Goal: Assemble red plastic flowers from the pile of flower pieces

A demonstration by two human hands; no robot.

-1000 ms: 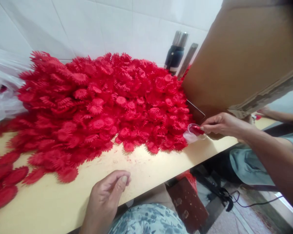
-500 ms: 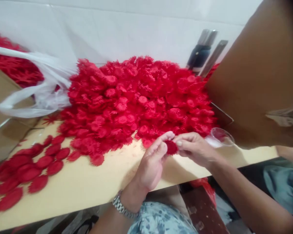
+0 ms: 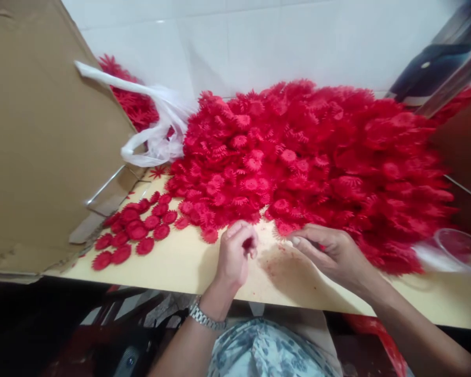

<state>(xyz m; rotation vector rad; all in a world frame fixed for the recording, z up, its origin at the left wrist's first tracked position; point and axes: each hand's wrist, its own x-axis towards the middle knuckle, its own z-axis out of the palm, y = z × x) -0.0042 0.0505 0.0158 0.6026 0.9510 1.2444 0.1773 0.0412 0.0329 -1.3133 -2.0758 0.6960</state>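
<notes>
Left hand's [image 3: 235, 254] fingers [image 3: 241, 235] curl around a red piece [image 3: 248, 243].

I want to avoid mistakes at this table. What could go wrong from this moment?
1. The left hand pinches a small red piece near the table edge; if it slips, it may fall to the floor.
2. The right hand reaches into the loose red flower pile; a pull could slide neighbouring flowers off the front.
3. The clear plastic cup lies beside the right forearm, so a backward sweep might knock it.
</notes>
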